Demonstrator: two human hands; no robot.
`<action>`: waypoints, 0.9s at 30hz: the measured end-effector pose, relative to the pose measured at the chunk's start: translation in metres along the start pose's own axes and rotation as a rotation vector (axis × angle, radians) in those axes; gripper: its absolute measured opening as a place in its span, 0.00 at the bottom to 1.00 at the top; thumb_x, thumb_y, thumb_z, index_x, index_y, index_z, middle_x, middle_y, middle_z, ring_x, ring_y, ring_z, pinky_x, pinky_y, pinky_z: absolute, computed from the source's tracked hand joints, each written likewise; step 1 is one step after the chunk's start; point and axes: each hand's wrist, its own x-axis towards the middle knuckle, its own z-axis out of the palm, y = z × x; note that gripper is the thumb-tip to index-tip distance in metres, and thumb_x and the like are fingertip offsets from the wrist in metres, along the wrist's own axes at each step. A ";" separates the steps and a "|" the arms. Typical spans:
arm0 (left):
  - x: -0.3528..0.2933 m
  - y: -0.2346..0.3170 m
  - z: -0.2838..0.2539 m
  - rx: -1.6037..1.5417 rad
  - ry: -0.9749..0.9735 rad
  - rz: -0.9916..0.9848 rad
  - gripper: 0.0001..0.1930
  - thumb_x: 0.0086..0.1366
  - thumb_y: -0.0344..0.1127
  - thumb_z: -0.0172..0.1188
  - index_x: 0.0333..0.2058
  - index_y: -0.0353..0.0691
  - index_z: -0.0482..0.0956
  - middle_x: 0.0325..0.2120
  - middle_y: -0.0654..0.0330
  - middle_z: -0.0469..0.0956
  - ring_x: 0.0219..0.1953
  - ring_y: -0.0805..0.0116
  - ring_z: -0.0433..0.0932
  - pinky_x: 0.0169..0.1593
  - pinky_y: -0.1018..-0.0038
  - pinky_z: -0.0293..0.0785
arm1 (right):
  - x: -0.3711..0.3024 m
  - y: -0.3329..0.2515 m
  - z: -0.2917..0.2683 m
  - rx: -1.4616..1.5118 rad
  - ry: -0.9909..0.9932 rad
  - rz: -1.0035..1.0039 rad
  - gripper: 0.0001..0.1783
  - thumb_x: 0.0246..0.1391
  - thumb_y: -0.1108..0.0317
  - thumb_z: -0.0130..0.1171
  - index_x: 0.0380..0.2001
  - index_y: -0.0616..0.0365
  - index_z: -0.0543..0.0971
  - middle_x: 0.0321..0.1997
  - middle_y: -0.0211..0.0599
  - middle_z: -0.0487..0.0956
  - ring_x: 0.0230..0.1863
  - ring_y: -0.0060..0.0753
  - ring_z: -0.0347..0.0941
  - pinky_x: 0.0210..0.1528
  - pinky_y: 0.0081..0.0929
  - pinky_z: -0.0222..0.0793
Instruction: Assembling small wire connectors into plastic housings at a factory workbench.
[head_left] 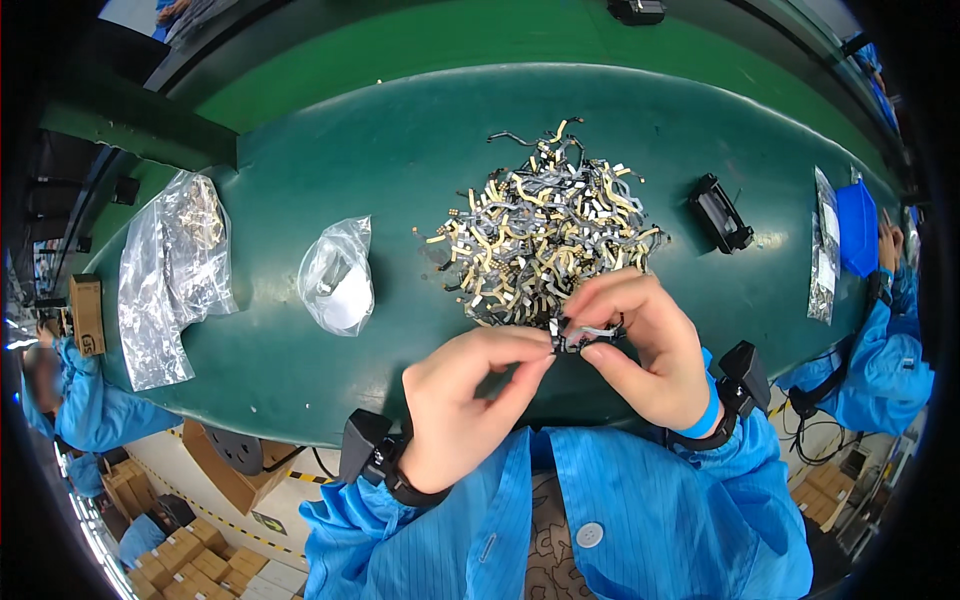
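Between my two hands, at the near edge of the cable pile, is a short cable [600, 332] in grey and black with a small dark connector end. My left hand [470, 385] pinches the connector end between thumb and index finger. Just right of it, my right hand [645, 345] has its fingers curled round the grey length, thumb close to the fingertips. The fingers partly hide the cable. Right beyond my hands lies a heap of short cables [550, 225], grey, black and cream, with small light connectors.
On the green table [400, 150], a small clear bag [338, 285] with something white lies left of the heap. Farther left are large clear bags [165, 290]. A black plastic housing [720, 214] sits to the right. A blue bin [857, 230] stands by a co-worker's hand [889, 245].
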 end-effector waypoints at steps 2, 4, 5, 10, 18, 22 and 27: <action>-0.001 -0.003 -0.001 -0.026 -0.033 -0.052 0.06 0.57 0.18 0.62 0.33 0.34 0.79 0.32 0.59 0.83 0.31 0.77 0.80 0.35 0.81 0.74 | 0.000 0.001 0.001 0.147 -0.034 0.154 0.12 0.53 0.84 0.56 0.41 0.64 0.72 0.46 0.40 0.74 0.46 0.28 0.74 0.50 0.24 0.71; 0.000 -0.003 0.001 -0.437 0.003 -0.311 0.06 0.60 0.19 0.61 0.35 0.32 0.76 0.32 0.58 0.82 0.33 0.75 0.81 0.37 0.80 0.75 | 0.003 -0.005 0.003 0.228 -0.016 0.250 0.10 0.55 0.83 0.55 0.41 0.64 0.72 0.45 0.38 0.75 0.46 0.27 0.74 0.50 0.24 0.71; 0.003 0.000 -0.002 -0.471 -0.034 -0.352 0.06 0.61 0.19 0.60 0.37 0.31 0.74 0.33 0.55 0.81 0.37 0.71 0.81 0.39 0.79 0.76 | 0.004 -0.008 0.004 0.306 0.000 0.347 0.09 0.56 0.83 0.54 0.40 0.64 0.72 0.44 0.37 0.75 0.45 0.26 0.75 0.50 0.24 0.72; 0.008 0.003 -0.002 -0.637 -0.026 -0.411 0.05 0.62 0.18 0.58 0.37 0.30 0.74 0.34 0.53 0.81 0.39 0.69 0.81 0.40 0.77 0.78 | 0.009 -0.013 -0.002 0.413 0.020 0.443 0.06 0.58 0.79 0.54 0.39 0.65 0.72 0.37 0.36 0.77 0.39 0.25 0.76 0.42 0.22 0.73; 0.018 0.012 -0.006 -0.609 -0.046 -0.468 0.05 0.64 0.22 0.57 0.39 0.31 0.74 0.33 0.54 0.81 0.34 0.72 0.80 0.38 0.78 0.77 | 0.015 -0.017 -0.013 0.488 0.069 0.528 0.06 0.61 0.71 0.53 0.39 0.61 0.72 0.33 0.35 0.77 0.28 0.22 0.73 0.32 0.19 0.70; 0.017 0.014 -0.004 -0.492 -0.029 -0.440 0.10 0.65 0.22 0.55 0.45 0.33 0.73 0.37 0.57 0.79 0.32 0.76 0.78 0.38 0.80 0.75 | 0.017 -0.012 -0.019 0.631 0.063 0.495 0.07 0.62 0.69 0.53 0.40 0.60 0.72 0.31 0.32 0.76 0.26 0.20 0.68 0.28 0.18 0.64; 0.017 0.019 0.004 -0.504 -0.113 -0.409 0.18 0.64 0.21 0.55 0.53 0.33 0.70 0.46 0.56 0.75 0.33 0.82 0.75 0.35 0.83 0.71 | 0.017 -0.011 -0.023 0.989 -0.028 0.493 0.08 0.62 0.66 0.53 0.41 0.57 0.69 0.28 0.28 0.71 0.22 0.18 0.61 0.24 0.18 0.54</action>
